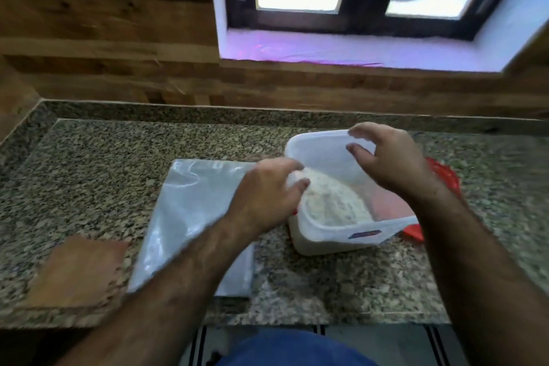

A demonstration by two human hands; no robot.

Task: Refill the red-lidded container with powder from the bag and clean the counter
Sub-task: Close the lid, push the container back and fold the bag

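I see the container tilted on the counter, powder inside, atop the red lid. My left hand grips its near-left rim; my right hand, fingers spread, touches the far rim. The empty bag lies flat just left.

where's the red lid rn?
Head view: the red lid lies on the counter at right, under and behind the tilted container, showing past its right side beyond the right hand.
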